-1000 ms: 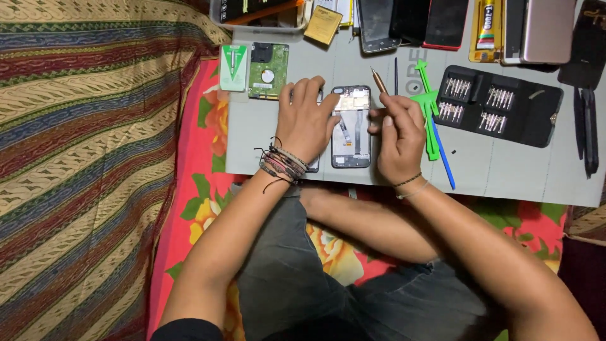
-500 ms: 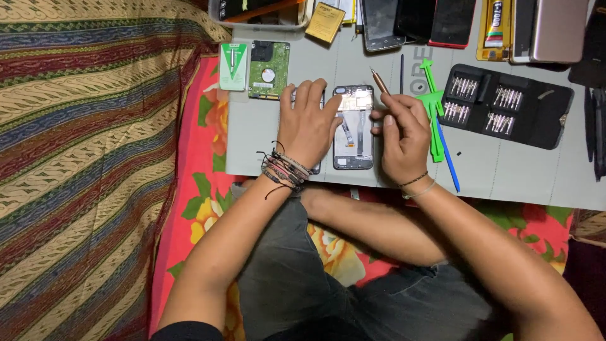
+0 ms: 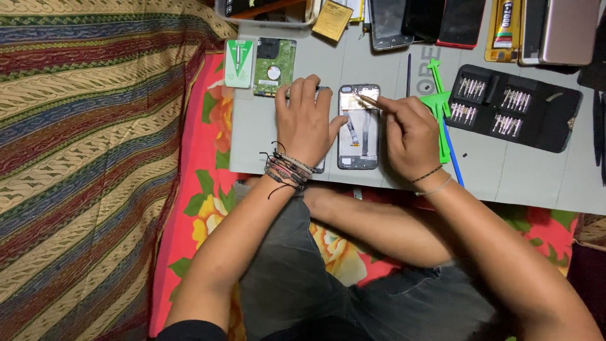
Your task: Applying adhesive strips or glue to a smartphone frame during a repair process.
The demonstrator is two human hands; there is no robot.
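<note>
Our left hand (image 3: 306,123) lies flat, fingers spread and unclenched, pressing on a part that is almost hidden under the palm, so we cannot tell what it is. Just beside it, our right hand (image 3: 410,136) pinches a thin tool (image 3: 367,101) between thumb and fingers; its tip points to the left and a little away from us, into the upper part of the opened phone (image 3: 358,126).

We see the phone lying on the grey mat (image 3: 505,173), between our two hands, back cover off and inner parts showing. Its long axis runs straight away from us, with the lower end near the edge of the mat.

Farther right, an open black case (image 3: 521,123) holds rows of small metal bits in its slots. Between case and right hand lie a green plastic tool (image 3: 437,104) and a blue stick (image 3: 451,158).

At the far left of the mat we see a green circuit board (image 3: 274,66) and a small green and white packet (image 3: 240,63), side by side. Beyond them several phones (image 3: 429,19) lie in a row.
</note>
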